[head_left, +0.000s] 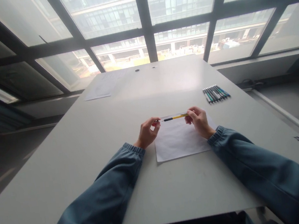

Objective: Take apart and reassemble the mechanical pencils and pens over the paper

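Observation:
A yellow and black pen (174, 117) is held level between both hands, just above a white sheet of paper (179, 143) lying on the table. My left hand (148, 131) pinches the pen's dark left end with closed fingers. My right hand (199, 121) grips its yellow right end, fingers curled round it. Both arms wear blue-grey sleeves.
A row of several pens (216, 93) lies side by side at the right of the white table (88, 153). Another paper sheet (102, 88) rests at the far left near the window. Two small round holes (137, 70) sit at the table's far edge.

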The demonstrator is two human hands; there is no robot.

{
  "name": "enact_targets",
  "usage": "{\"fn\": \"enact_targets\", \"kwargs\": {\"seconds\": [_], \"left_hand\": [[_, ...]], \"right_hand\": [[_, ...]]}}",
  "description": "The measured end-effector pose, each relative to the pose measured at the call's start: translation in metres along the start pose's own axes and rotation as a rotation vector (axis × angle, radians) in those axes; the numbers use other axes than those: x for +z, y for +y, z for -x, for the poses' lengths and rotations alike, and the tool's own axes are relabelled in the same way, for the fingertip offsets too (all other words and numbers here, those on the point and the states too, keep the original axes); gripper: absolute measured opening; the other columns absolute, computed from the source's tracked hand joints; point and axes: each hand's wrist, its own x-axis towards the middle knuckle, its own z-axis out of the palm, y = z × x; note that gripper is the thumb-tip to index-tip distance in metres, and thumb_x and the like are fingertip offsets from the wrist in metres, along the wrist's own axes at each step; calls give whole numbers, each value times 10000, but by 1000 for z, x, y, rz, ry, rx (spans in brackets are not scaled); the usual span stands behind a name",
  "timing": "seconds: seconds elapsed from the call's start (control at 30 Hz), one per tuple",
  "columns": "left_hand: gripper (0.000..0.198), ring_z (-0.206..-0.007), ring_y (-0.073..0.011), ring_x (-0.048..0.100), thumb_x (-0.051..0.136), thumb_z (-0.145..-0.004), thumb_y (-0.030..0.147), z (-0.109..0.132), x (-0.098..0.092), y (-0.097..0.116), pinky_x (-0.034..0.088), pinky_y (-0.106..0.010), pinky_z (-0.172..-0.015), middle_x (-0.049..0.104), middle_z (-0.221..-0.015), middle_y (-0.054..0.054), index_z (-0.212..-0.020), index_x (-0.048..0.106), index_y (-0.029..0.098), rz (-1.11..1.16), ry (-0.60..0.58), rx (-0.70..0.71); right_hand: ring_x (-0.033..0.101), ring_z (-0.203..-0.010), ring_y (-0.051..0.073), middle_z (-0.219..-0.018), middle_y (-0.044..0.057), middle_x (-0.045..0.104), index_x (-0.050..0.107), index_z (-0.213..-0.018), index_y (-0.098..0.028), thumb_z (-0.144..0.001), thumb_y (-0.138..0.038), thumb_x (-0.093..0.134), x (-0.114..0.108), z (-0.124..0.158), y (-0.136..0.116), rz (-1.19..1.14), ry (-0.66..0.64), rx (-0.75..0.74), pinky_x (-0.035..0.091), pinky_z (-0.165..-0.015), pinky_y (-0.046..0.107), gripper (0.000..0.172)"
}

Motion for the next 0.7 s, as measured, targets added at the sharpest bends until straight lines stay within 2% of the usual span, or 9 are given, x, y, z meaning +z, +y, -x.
{"fn": "enact_targets", "kwargs": {"seconds": [0.17, 0.4, 0.57, 0.7], "left_hand": [[198, -736, -133, 660, 581, -911, 143, -1, -1, 0, 540, -262, -760, 714, -802, -18, -1029, 734, 188, 29, -9, 28], [218, -699, -115, 591, 531, -928, 122, -2, -1, 2, 491, -220, -652, 640, -771, -10, -1006, 725, 184, 61, -81, 31], [128, -675, -110, 588, 592, -935, 202, -2, 0, 4, 506, -233, -679, 636, -769, -5, -984, 709, 183, 56, -98, 74], [109, -665, -116, 591, 608, -935, 241, -3, -1, 3, 512, -243, -675, 640, -755, -8, -943, 703, 188, 33, -79, 56]], "right_hand": [[539, -433, 120, -509, -25, 608, 600, -770, -192, -860, -289, 657, 0, 0, 0, 10, 8, -1, 362, -400, 228, 144], [539, -440, 122, -507, -29, 602, 596, -777, -194, -859, -321, 676, 0, 0, 1, -1, -10, 2, 375, -409, 232, 171], [570, -462, 130, -556, -9, 647, 597, -799, -192, -852, -371, 710, 0, 1, 2, -17, -60, 27, 395, -425, 237, 218], [604, -494, 140, -603, 9, 682, 596, -810, -193, -843, -431, 732, 1, 2, 1, -14, -114, 53, 420, -442, 245, 276]]}}
